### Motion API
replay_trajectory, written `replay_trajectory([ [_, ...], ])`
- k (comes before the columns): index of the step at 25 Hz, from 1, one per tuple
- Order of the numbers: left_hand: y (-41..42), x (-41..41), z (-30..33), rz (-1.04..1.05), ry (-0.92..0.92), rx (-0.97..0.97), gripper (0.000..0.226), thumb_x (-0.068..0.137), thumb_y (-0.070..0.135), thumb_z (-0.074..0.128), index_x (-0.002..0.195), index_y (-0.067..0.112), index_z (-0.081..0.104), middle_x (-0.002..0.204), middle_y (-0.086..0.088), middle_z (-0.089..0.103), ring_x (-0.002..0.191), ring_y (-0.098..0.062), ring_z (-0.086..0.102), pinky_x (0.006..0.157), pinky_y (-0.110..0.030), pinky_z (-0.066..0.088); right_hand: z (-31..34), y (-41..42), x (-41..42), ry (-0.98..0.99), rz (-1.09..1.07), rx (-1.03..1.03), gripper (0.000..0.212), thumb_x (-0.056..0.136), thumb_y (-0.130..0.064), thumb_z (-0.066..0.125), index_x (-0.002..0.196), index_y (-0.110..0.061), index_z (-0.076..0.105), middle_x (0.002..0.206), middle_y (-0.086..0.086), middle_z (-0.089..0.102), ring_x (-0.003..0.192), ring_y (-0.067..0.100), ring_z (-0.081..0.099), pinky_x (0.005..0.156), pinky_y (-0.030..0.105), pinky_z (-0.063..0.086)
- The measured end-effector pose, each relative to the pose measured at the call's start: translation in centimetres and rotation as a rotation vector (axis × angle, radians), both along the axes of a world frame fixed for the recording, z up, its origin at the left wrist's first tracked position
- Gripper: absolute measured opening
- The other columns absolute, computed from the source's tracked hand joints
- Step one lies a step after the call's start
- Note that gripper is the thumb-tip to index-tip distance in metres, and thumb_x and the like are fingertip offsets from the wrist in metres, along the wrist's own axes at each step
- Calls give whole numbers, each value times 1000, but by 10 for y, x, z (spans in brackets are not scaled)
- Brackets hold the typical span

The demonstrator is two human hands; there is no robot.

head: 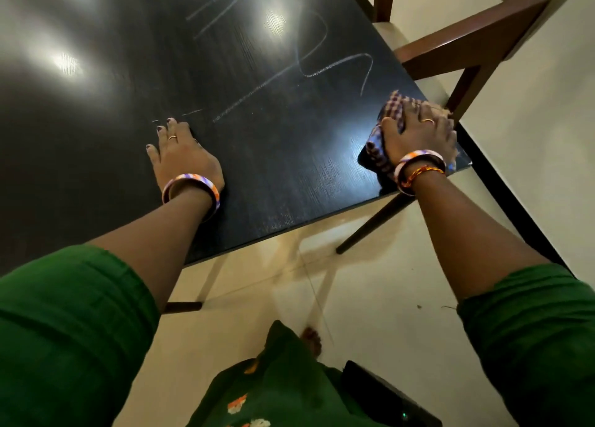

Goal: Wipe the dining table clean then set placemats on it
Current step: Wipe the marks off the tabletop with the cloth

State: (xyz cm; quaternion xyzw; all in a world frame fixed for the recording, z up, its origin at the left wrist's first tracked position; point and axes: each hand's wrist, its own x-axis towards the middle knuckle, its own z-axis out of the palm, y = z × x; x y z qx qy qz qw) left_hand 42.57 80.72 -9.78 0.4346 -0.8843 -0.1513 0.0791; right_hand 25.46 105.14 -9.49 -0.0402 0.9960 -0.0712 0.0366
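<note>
Both hands sit on the dark dining table [264, 169]: left hand [183, 156] flat, fingers spread, holding nothing; right hand [418, 133] at mid-right pressing a checked cloth [391, 111], which should sweep firmly up-left through the pale chalky streaks [322, 72].

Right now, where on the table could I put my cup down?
The dark table is bare on its far left and between the left hand and the right hand. The cloth and chair crowd the right corner.
</note>
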Motion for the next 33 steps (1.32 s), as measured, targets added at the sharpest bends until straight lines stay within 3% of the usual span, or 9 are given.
replay_trajectory([
  [3,-2,0,-1,15,6,5,46,93,5,32,140,4,33,154,-12,23,145,-27,15,119,-44,8,3,-38,17,3,22,-10,60,93,-53,27,148,-30,21,156,7,19,143,37,11,116,51,5],
  [8,-1,1,1,10,26,21,48,93,4,31,140,5,33,154,-12,23,145,-26,15,119,-43,6,1,-129,102,-37,670,-47,59,91,-57,31,146,-39,19,158,-3,15,145,28,7,117,46,5],
  [10,-1,2,1,8,30,19,46,94,5,31,140,5,35,154,-12,24,145,-26,16,119,-43,6,2,-124,90,-37,715,-40,59,91,-57,31,146,-39,19,157,-3,17,145,27,8,117,45,5],
  [16,-1,1,0,4,8,8,45,94,7,32,140,5,34,154,-13,23,145,-27,16,119,-44,7,-6,4,-21,36,-10,-33,63,89,-59,25,145,-31,27,153,10,27,139,38,21,113,54,15],
  [18,-2,1,1,5,0,9,45,94,7,32,139,4,35,154,-13,23,145,-28,15,119,-44,8,-2,22,-25,38,-150,-24,61,91,-56,25,145,-28,28,148,14,35,134,39,29,109,54,20],
  [21,-2,0,1,7,0,13,45,95,8,33,140,4,34,154,-13,24,145,-28,15,119,-45,9,-1,11,1,70,-205,-28,60,93,-54,27,146,-25,26,151,13,30,137,40,23,111,55,15],
  [26,-2,0,1,-6,-14,26,46,96,10,33,141,4,32,155,-13,22,145,-28,14,119,-45,9,-11,-17,61,77,89,-17,61,91,-57,31,146,-32,24,155,5,21,143,35,11,113,55,6],
  [29,-2,0,1,-4,-14,20,45,95,9,34,140,4,33,154,-13,23,145,-28,14,119,-45,9,-4,5,12,72,-102,20,61,90,-59,27,144,-31,27,152,9,28,140,38,18,107,63,12],
  [33,-3,0,1,6,4,22,46,95,9,34,141,4,31,154,-13,23,145,-28,15,119,-45,9,0,17,-18,49,-382,-51,62,88,-57,24,139,-24,36,141,18,41,130,40,33,104,58,20],
])
